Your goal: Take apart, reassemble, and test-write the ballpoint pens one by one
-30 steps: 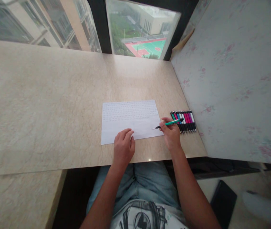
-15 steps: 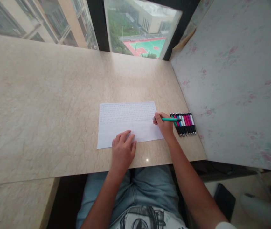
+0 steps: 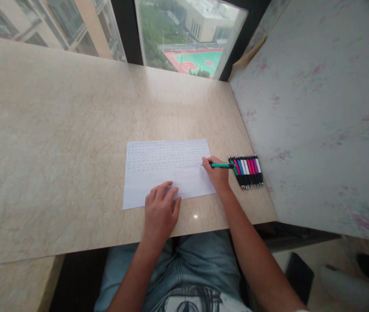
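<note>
A white sheet of paper [image 3: 168,171] with faint handwritten lines on its upper half lies on the beige marble-look table [image 3: 74,143]. My left hand [image 3: 159,211] rests flat on the sheet's lower edge, fingers apart. Over the sheet's right edge my right hand [image 3: 216,174] grips a green pen [image 3: 222,165], whose tip touches the paper at the end of a written line. The pen's barrel points right, toward a row of several pens [image 3: 246,170].
The row of pens lies beside a pale flowered wall panel [image 3: 317,112] on the right. Windows [image 3: 191,39] run along the table's far edge. The table's near edge is at my lap, and a dark object [image 3: 296,277] lies on the floor at the right.
My right hand carried the green pen left from beside the pen row onto the paper's right edge, tip now on the sheet. My left hand stayed on the paper. The view shifted slightly.
</note>
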`<state>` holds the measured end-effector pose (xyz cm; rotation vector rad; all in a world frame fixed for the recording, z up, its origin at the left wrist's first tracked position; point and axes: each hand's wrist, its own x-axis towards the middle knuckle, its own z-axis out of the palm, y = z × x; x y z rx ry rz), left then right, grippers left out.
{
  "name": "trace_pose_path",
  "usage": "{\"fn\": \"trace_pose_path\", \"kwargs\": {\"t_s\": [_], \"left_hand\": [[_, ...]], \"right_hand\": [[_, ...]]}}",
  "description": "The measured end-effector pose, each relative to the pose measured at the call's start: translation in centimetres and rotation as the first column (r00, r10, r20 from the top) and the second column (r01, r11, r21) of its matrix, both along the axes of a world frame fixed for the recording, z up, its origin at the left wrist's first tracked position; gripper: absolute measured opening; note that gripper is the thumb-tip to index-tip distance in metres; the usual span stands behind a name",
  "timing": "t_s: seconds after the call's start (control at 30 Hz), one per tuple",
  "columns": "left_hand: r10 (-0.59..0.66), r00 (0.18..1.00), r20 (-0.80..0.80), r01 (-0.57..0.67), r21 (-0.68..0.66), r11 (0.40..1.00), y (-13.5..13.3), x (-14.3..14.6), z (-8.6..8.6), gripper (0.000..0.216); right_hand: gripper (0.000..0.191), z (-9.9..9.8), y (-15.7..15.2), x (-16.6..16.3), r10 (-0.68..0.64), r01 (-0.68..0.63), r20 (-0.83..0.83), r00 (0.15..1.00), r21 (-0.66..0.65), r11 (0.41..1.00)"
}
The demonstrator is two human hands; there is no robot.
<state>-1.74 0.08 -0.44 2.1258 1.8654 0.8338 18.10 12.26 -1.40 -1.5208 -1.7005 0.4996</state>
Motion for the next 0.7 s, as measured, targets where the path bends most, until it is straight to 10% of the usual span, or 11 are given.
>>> {"fn": "trace_pose_path", "kwargs": {"t_s": [0.7], "left_hand": [[0.008, 1.000, 0.029, -0.008, -0.007, 1.000, 0.00, 0.10, 0.11, 0.021]], "right_hand": [[0.038, -0.14, -0.03, -0.21, -0.039, 0.036, 0.070, 0.997, 0.039, 0.999]]}}
